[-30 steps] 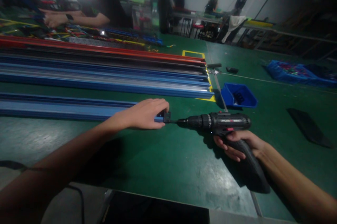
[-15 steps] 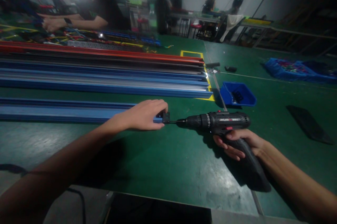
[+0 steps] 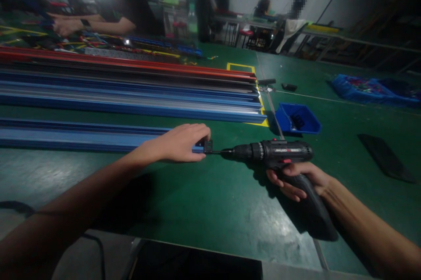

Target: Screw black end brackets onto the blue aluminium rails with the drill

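Note:
My left hand [image 3: 184, 143] is closed over the right end of a long blue metal profile [image 3: 82, 137] lying on the green table. A small black end cap [image 3: 208, 145] sits at that end, just past my fingertips. My right hand [image 3: 296, 179] is wrapped round the grip of a black cordless drill [image 3: 286, 152], which lies level and points left. The drill's bit [image 3: 215, 152] reaches the end cap and appears to touch it. My left fingers hide part of the joint between cap and profile.
Several blue, black and red profiles [image 3: 148, 100] lie behind in parallel. To the right are a blue bin [image 3: 307, 117] with black parts, a dark flat piece [image 3: 384, 157] and blue bags [image 3: 371, 89] of small parts. A co-worker's hands [image 3: 67, 25] are across the table.
Hands, drill and profile hold nearly the same positions. Only the camera view has shifted very slightly.

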`<state>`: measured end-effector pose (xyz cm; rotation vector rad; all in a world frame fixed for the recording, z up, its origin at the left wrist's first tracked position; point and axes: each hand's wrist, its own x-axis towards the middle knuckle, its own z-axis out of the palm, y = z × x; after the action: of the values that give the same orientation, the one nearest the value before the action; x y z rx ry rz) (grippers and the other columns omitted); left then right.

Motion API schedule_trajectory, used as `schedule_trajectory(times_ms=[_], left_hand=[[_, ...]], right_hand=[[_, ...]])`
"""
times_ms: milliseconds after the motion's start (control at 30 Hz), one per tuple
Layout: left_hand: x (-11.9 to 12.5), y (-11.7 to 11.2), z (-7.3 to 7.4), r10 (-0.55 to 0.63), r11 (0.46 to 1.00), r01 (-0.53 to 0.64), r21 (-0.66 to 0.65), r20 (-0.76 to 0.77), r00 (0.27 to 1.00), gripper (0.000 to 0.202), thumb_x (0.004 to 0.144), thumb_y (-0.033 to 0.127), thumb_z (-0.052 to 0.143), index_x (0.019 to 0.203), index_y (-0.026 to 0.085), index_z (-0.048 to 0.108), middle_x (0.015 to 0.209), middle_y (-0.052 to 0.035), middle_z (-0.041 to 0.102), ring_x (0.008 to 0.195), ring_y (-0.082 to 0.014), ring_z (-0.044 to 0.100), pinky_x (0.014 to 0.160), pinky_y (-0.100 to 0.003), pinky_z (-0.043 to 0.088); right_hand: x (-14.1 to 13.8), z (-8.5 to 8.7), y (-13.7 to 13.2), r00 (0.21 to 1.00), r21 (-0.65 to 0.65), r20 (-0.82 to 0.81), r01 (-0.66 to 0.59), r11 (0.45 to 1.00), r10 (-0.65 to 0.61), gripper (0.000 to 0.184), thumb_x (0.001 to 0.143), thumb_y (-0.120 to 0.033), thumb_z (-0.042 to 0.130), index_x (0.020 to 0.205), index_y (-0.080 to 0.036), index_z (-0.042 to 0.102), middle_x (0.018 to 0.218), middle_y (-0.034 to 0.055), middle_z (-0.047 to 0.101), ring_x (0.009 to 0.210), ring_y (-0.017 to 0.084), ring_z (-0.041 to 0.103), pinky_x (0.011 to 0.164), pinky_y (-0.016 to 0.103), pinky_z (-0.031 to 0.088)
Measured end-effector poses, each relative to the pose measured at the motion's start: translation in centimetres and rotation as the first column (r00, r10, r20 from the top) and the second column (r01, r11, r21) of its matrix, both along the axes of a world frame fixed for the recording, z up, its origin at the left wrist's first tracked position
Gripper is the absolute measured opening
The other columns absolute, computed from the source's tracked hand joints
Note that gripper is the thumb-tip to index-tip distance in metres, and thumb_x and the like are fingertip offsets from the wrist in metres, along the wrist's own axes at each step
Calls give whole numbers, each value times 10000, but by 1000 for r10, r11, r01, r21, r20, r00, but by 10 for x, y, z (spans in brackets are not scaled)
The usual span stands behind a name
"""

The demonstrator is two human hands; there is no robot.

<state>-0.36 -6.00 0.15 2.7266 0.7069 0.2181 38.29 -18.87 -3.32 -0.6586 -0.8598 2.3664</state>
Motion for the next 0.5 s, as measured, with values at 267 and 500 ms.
schedule_trajectory(times_ms=[267, 500], left_hand=[[0, 0, 0, -3, 1000, 3, -5, 3, 1000, 296, 852, 403, 688, 1049, 219, 566, 1039, -29, 626, 941, -217, 592, 807, -344, 428], [0, 0, 0, -5, 1000, 5, 2, 5, 1000, 302, 853, 414, 684, 1048, 215, 570, 1036, -37, 629, 934, -222, 591, 806, -346, 429]], right_hand=[[-2, 3, 1, 999, 6, -29, -19, 1000, 19, 311, 958, -217, 557, 1081, 16, 724, 882, 107, 674, 451, 51, 574, 575, 221, 604], [-1, 1, 1, 1000, -9, -23, -11, 1000, 11, 314, 958, -214, 557, 1097, 16, 720, 922, 123, 681, 465, 56, 596, 570, 224, 604]])
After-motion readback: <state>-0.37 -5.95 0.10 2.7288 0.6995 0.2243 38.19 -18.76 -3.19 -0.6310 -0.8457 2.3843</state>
